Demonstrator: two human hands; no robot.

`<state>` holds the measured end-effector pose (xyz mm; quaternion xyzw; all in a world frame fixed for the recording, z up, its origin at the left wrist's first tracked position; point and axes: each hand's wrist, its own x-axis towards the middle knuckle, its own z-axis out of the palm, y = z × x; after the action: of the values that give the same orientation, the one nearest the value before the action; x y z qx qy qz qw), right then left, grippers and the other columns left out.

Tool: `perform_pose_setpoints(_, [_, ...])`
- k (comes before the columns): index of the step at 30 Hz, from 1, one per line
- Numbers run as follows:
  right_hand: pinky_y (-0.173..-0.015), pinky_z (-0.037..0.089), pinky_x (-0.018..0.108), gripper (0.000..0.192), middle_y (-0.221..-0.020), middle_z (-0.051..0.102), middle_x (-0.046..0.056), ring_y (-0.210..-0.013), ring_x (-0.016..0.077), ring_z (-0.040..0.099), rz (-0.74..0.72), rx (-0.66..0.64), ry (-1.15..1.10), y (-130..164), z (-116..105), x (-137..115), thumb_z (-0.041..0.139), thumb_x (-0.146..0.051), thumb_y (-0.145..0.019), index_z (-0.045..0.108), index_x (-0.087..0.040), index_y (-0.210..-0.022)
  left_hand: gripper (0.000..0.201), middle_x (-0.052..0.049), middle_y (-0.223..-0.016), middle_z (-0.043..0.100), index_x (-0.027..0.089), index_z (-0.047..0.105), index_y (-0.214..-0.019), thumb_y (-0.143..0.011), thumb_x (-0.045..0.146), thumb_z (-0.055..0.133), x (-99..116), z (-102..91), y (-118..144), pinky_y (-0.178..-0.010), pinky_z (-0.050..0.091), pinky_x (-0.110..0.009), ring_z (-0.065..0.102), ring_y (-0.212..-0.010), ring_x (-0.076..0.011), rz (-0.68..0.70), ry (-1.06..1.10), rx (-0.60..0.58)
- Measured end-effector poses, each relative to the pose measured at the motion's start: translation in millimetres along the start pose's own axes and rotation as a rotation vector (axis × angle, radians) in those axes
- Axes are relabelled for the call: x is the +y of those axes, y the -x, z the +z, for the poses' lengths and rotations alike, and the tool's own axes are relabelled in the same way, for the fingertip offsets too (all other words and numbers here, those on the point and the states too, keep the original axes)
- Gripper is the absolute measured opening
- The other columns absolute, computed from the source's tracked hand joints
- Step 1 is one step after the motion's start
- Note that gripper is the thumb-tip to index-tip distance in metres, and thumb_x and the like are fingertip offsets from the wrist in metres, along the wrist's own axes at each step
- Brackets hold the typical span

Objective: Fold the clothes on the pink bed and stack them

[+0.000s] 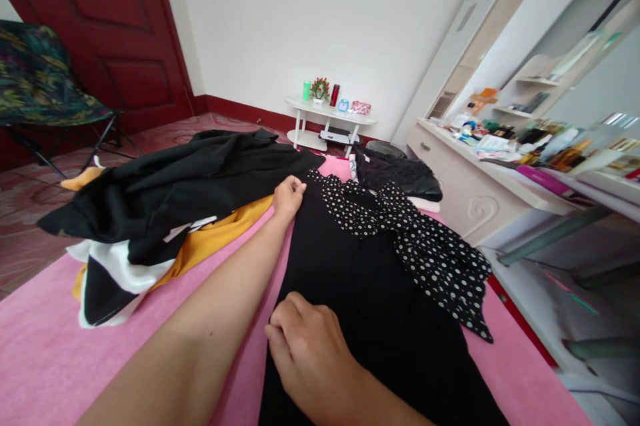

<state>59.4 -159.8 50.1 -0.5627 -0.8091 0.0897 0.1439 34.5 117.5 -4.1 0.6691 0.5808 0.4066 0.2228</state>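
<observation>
A black dress point(350, 279) with a white-dotted ruffled top lies spread over a pink bed cover point(40, 346). My left hand point(290, 197) is closed on the dress's left edge, close to the dotted ruffle point(345, 203). Nearer to me, my right hand point(307, 339) pinches the same edge lower down. Its fingertips are partly hidden behind the knuckles. One dotted sleeve point(445, 266) stretches out to the right across the pink cover.
Left of the dress lies a heap of clothes: a black garment point(165, 179), a yellow one point(220, 239) and a black-and-white piece point(115, 279). Dark folded clothing point(395, 173) sits at the far right corner. A cluttered dresser point(465, 193) flanks the right side; a small white table point(330, 113) stands beyond.
</observation>
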Motion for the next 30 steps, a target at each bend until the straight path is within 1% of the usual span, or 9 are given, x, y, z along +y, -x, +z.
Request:
perform_pose_setpoints(7, [-0.057, 0.038, 0.024, 0.012, -0.081, 0.06, 0.0, -0.064, 0.0135, 0.056, 0.018, -0.028, -0.046, -2, 11, 3, 0.045, -0.022, -0.089, 0.052, -0.02, -0.079, 0.007, 0.0, -0.071, 0.062, 0.018, 0.058, -0.077, -0.079, 0.024, 0.058, -9, -9.6, -5, -0.07, 0.044, -0.023, 0.058, -0.069, -0.0139, -0.041, -0.008, 0.049])
perform_pose_setpoints(9, [-0.056, 0.038, 0.025, 0.011, -0.083, 0.06, 0.0, -0.065, 0.0145, 0.057, 0.01, -0.041, -0.015, -2, 16, 2, 0.044, -0.021, -0.089, 0.052, -0.021, -0.081, 0.002, -0.002, -0.078, 0.063, 0.019, 0.059, -0.077, -0.075, 0.019, 0.061, -4, -16.1, -2, -0.074, 0.045, -0.026, 0.06, -0.076, -0.017, -0.027, -0.054, 0.061])
perform_pose_setpoints(12, [-0.054, 0.038, 0.026, 0.011, -0.084, 0.059, 0.001, -0.067, 0.0162, 0.058, -0.011, -0.052, 0.035, -2, 19, 0, 0.041, -0.019, -0.089, 0.052, -0.02, -0.086, 0.015, -0.006, -0.099, 0.061, 0.019, 0.062, -0.088, -0.074, 0.014, 0.061, 12, -22.3, 0, -0.081, 0.045, -0.028, 0.061, -0.088, -0.0197, 0.092, -0.142, 0.089])
perform_pose_setpoints(14, [-0.054, 0.039, 0.026, 0.01, -0.085, 0.059, 0.001, -0.066, 0.0162, 0.058, -0.015, -0.055, 0.041, -2, 18, -2, 0.041, -0.02, -0.089, 0.052, -0.02, -0.088, 0.02, -0.007, -0.105, 0.061, 0.018, 0.062, -0.099, -0.08, 0.019, 0.056, 23, -20.0, 2, -0.086, 0.045, -0.027, 0.061, -0.093, -0.0188, 0.249, -0.145, -0.009])
perform_pose_setpoints(16, [-0.054, 0.039, 0.026, 0.01, -0.085, 0.059, 0.001, -0.065, 0.0154, 0.058, -0.01, -0.055, 0.029, -2, 16, -2, 0.042, -0.021, -0.089, 0.052, -0.02, -0.088, 0.029, -0.009, -0.113, 0.061, 0.015, 0.059, -0.112, -0.089, 0.028, 0.047, 30, -12.1, 7, -0.093, 0.042, -0.027, 0.059, -0.102, -0.0195, 0.37, -0.149, -0.191])
perform_pose_setpoints(19, [-0.057, 0.039, 0.025, 0.007, -0.086, 0.059, 0.0, -0.067, 0.0144, 0.058, -0.01, -0.046, -0.034, -3, 12, 0, 0.046, -0.024, -0.088, 0.052, -0.021, -0.087, 0.048, -0.015, -0.139, 0.044, 0.007, 0.046, -0.13, -0.094, 0.037, 0.038, 29, 4.0, 21, -0.107, 0.031, -0.031, 0.04, -0.129, -0.0236, 0.413, -0.236, -0.378])
perform_pose_setpoints(23, [-0.062, 0.039, 0.022, 0.002, -0.083, 0.058, -0.002, -0.071, 0.0118, 0.057, -0.042, -0.029, -0.254, -6, 15, 9, 0.054, -0.02, -0.084, 0.054, -0.021, -0.082, 0.063, -0.015, -0.153, 0.012, 0.002, 0.028, -0.142, -0.095, 0.044, 0.031, 23, 14.7, 36, -0.115, 0.014, -0.033, 0.012, -0.141, -0.0245, 0.421, -0.404, -0.471])
perform_pose_setpoints(26, [-0.063, 0.039, 0.02, 0.006, -0.078, 0.055, -0.003, -0.069, 0.0093, 0.054, -0.032, -0.01, -0.422, -8, 20, 16, 0.055, -0.014, -0.081, 0.056, -0.02, -0.08, 0.068, -0.015, -0.154, 0.01, 0.002, 0.02, -0.145, -0.095, 0.049, 0.023, 23, 8.4, 44, -0.115, 0.011, -0.037, 0.008, -0.141, -0.0247, 0.469, -0.474, -0.529])
perform_pose_setpoints(30, [-0.061, 0.041, 0.019, 0.013, -0.082, 0.053, -0.002, -0.066, 0.0074, 0.052, -0.036, -0.086, -0.588, 3, 10, 23, 0.058, -0.011, -0.079, 0.059, -0.018, -0.089, 0.078, -0.016, -0.154, 0.004, 0.004, 0.014, -0.147, -0.092, 0.059, 0.024, 22, -17.5, 70, -0.115, 0.01, -0.042, 0.005, -0.141, -0.0277, 0.545, -0.481, -0.548])
